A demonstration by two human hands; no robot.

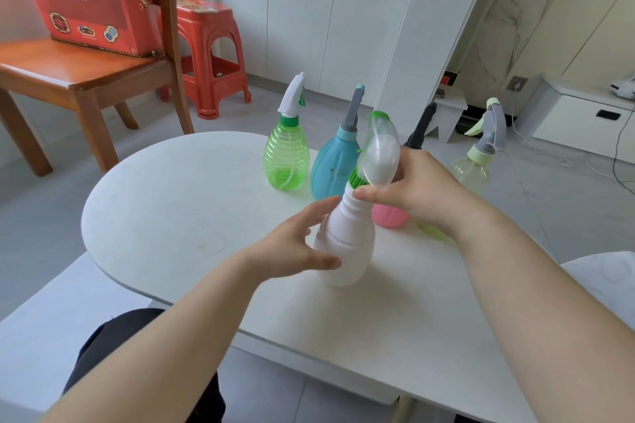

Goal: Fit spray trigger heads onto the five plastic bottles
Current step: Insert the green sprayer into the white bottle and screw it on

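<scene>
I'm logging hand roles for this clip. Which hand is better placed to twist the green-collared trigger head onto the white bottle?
The right hand: its fingers already grip the trigger head at the white bottle neck. The left hand is open beside the body, better for steadying.

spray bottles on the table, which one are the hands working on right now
The white bottle nearest the camera: the right hand grips its green-collared trigger head, the left hand is beside its body.

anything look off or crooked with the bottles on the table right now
Only the white bottle in front: its trigger head leans to one side, with the green collar tilted on the neck, seemingly not yet screwed down. The right hand has a grip on the head. No spills or damage show.
</scene>
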